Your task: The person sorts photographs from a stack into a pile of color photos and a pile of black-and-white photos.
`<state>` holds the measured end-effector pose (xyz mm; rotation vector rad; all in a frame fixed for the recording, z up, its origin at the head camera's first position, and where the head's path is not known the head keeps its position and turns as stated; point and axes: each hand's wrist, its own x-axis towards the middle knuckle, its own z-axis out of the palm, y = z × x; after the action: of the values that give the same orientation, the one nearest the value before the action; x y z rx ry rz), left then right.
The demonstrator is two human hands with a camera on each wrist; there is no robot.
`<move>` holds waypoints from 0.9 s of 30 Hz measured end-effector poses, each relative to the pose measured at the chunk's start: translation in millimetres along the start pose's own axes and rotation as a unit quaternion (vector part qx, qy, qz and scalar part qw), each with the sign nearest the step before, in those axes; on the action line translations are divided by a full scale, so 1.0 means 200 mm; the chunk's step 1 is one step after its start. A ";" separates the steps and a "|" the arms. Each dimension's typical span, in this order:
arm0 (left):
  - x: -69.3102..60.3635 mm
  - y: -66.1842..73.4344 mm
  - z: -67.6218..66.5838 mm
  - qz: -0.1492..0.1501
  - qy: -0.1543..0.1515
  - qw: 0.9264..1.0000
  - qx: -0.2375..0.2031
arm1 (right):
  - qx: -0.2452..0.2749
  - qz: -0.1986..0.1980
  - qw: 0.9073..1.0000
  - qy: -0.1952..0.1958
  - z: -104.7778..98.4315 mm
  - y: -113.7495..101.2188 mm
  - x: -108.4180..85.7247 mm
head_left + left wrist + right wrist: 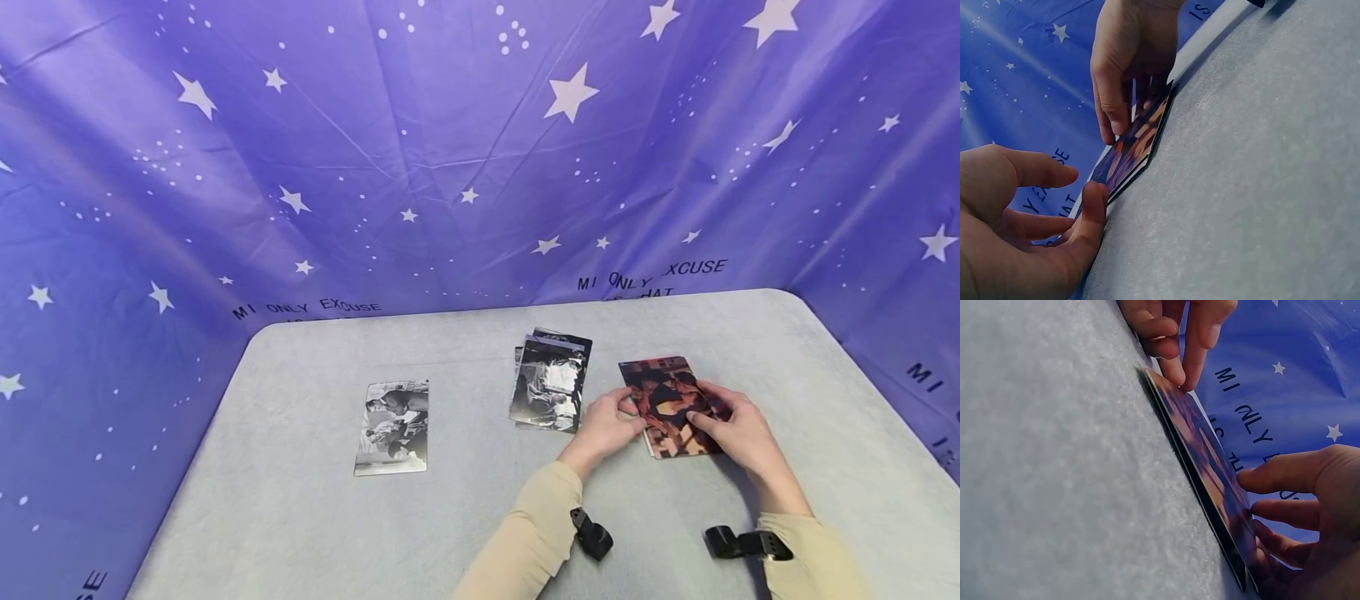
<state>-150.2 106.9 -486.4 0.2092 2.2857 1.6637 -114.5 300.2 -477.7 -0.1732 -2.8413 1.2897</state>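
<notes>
A small stack of colour photo cards (666,408) with reddish-brown pictures lies at the right of the table. My right hand (738,429) holds its right side, thumb over the top card and the other fingers along the edge. At that side, the right wrist view shows a narrow gap between the top card (1210,469) and those below. Along the stack's left edge, my left hand (609,423) touches the cards with its fingertips, fingers loosely bent. The left wrist view shows the left thumb (1094,203) against the edge.
Left of the hands lies an uneven pile of black-and-white photo cards (551,383). Farther left is a single black-and-white photo card (393,427). The grey table (300,533) meets a purple star-patterned cloth (450,150) at the back and sides.
</notes>
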 end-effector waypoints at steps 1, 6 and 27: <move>0.00 0.00 0.00 -0.003 -0.001 1.000 -0.004 | 0.001 0.003 1.000 -0.001 0.00 0.00 0.00; 0.00 0.00 0.00 -0.010 0.000 1.000 -0.018 | -0.002 0.004 1.000 0.002 0.00 0.00 0.01; -0.06 -0.03 -0.17 0.014 -0.028 0.990 -0.139 | -0.043 -0.045 0.998 0.016 0.04 -0.13 -0.02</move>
<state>-149.7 70.8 -480.5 0.2215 1.9899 1.9391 -114.4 277.3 -463.8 -0.0662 -2.8423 1.1394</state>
